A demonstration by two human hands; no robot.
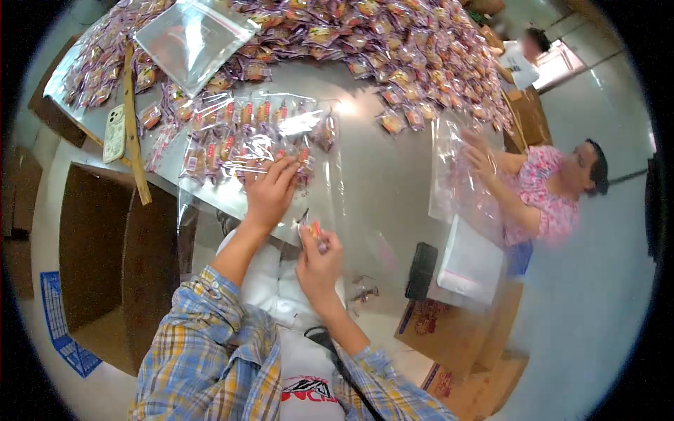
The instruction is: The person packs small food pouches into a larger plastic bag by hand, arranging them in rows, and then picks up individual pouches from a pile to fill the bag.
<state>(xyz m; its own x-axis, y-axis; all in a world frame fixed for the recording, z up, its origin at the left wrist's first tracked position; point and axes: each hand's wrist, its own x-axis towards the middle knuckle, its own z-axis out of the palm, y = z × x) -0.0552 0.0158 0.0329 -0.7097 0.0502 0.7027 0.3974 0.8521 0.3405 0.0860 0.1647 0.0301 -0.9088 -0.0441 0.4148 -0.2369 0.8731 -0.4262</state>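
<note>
The room has a pale grey floor, with open brown cartons [91, 245] below the left side of a shiny metal table [372, 168] and printed cardboard boxes [449, 337] on the floor beyond its near right part. A broad heap of small wrapped packets [428, 56] covers the far edge and spreads down toward the left and right edges. On the heap's left part lie flat clear bags [196, 42]; a wooden strip [131, 119] runs along the left edge, with a phone in a patterned pale case [114, 133] just beside it. Near the middle of the near edge, a large clear bag [260, 147] lies flat with packets lined up inside in two rows, its loose film hanging over that edge. The left hand [272, 193] rests on the lower row, fingers spread and clasping nothing. The right hand [319, 263] is just off the near edge, pinching a single wrapped packet [315, 230] between thumb and fingers. By the near right corner are a black phone [421, 271] and a white stack of bags [469, 259]. Across the right edge, a co-worker in a pink patterned top [547, 186] handles another clear bag [456, 168], blurred; farther back is a person in white [521, 63].
</note>
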